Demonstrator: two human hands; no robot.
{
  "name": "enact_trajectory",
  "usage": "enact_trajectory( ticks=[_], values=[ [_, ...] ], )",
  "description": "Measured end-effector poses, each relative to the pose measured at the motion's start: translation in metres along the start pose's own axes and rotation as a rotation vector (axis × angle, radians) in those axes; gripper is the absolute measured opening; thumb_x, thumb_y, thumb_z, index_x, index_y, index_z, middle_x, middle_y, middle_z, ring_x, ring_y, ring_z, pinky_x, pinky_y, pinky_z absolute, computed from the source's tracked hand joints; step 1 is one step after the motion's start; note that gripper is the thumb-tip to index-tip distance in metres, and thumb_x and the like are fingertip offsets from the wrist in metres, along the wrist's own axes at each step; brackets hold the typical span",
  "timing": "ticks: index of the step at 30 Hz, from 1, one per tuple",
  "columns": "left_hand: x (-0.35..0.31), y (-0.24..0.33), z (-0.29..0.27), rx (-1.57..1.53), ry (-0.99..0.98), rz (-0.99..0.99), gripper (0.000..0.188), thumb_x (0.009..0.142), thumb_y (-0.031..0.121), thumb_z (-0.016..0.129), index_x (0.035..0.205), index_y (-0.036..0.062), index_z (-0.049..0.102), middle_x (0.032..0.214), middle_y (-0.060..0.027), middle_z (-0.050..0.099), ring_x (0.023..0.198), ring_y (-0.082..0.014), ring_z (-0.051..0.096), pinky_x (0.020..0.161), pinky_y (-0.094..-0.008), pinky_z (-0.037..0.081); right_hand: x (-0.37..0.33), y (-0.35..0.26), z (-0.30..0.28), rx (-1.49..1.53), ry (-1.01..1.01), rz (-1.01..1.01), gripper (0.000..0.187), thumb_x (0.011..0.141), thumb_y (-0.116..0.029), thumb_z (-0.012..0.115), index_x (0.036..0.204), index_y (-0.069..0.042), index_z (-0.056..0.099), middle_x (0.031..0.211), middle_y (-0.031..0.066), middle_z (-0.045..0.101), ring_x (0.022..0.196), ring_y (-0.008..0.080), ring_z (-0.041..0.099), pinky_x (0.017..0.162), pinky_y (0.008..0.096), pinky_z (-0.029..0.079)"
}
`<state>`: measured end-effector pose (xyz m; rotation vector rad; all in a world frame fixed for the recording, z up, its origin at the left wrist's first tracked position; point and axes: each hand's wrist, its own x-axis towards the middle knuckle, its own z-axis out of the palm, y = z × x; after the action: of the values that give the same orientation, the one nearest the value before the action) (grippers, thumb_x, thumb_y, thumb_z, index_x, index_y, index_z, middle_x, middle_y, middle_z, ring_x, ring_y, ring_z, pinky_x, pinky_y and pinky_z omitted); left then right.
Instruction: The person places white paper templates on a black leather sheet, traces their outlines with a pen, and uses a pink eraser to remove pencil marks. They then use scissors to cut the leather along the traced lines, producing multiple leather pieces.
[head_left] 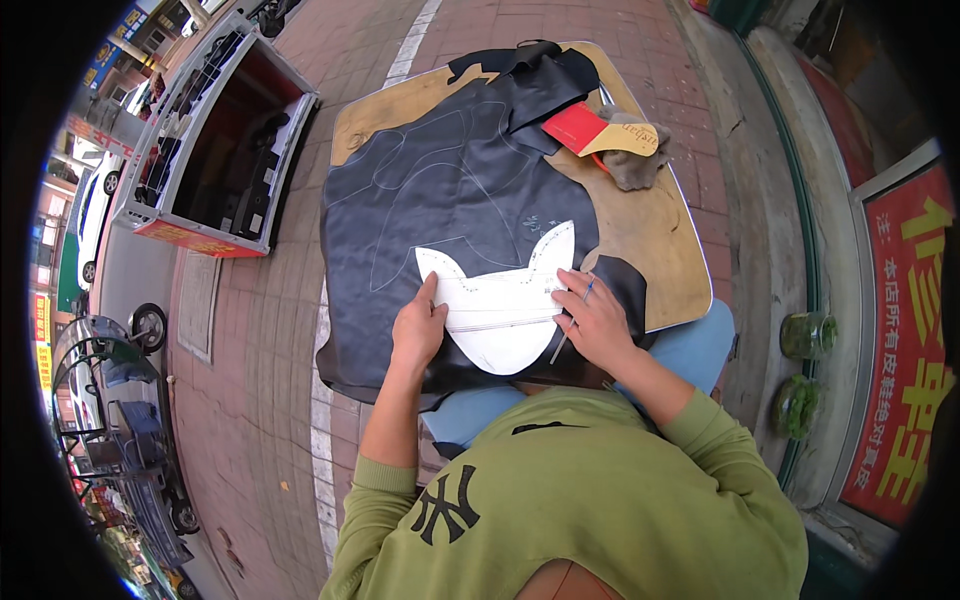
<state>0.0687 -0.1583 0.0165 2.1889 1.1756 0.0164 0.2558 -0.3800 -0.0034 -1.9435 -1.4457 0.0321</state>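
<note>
A white paper pattern [498, 318], with two pointed ears at the top and a rounded bottom, lies on a sheet of black leather [430, 180]. My left hand [418, 325] grips the pattern's left edge, thumb and index finger on it. At the right edge, my right hand [600, 320] presses the pattern with its fingertips. A thin pen [558, 350] runs through the right hand, its blue part showing by the index finger. Pale curved outlines are drawn on the leather above the pattern. The palms' undersides are hidden.
Under the leather is a wooden board table [665, 260]. Black leather scraps [545, 85], a red-and-yellow card [590, 128] and a grey fuzzy bundle [632, 168] lie at its far right. A glass-sided cart [225, 140] stands left; two jars [800, 336] stand right by a red sign [905, 340].
</note>
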Motion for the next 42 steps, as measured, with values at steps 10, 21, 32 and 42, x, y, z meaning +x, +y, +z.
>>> enact_trajectory(
  ticks=[10,21,32,42],
  values=[
    [-0.001,0.001,0.000,0.041,0.026,-0.019,0.062,0.088,0.017,0.062,0.147,0.0095,0.043,0.090,-0.0195,0.068,0.088,-0.0369,0.067,0.079,-0.0441,0.051,0.002,-0.003,0.002,-0.093,-0.033,0.010,0.033,0.078,-0.013,0.074,0.110,-0.007,0.064,0.134,0.0127,0.055,0.126,0.0335,0.050,0.108,0.0494,0.038],
    [0.001,0.005,0.000,0.130,0.086,0.001,0.056,0.088,0.019,0.064,0.141,0.0078,0.050,0.089,-0.0192,0.070,0.084,-0.0380,0.068,0.076,-0.0459,0.052,0.002,0.001,0.005,-0.086,-0.023,-0.009,0.033,0.078,-0.013,0.074,0.109,-0.007,0.065,0.134,0.0131,0.056,0.126,0.0334,0.050,0.108,0.0494,0.038],
    [-0.016,0.043,0.039,0.344,0.054,0.625,0.068,0.080,0.037,0.074,0.138,0.0104,0.053,0.148,-0.0226,0.039,0.137,-0.0428,0.035,0.111,-0.0598,0.028,0.003,-0.001,0.004,-0.083,-0.007,-0.020,0.034,0.078,-0.013,0.074,0.110,-0.007,0.065,0.133,0.0130,0.056,0.125,0.0339,0.051,0.107,0.0482,0.040],
    [-0.032,0.039,0.016,0.510,-0.307,0.781,0.109,0.059,0.055,0.084,0.151,0.0209,0.038,0.158,-0.0211,0.022,0.146,-0.0472,0.016,0.112,-0.0682,0.019,0.014,0.023,-0.005,0.013,0.009,0.036,0.026,0.085,-0.007,0.064,0.111,-0.007,0.064,0.126,0.0067,0.063,0.123,0.0279,0.054,0.108,0.0456,0.038]
  ],
)
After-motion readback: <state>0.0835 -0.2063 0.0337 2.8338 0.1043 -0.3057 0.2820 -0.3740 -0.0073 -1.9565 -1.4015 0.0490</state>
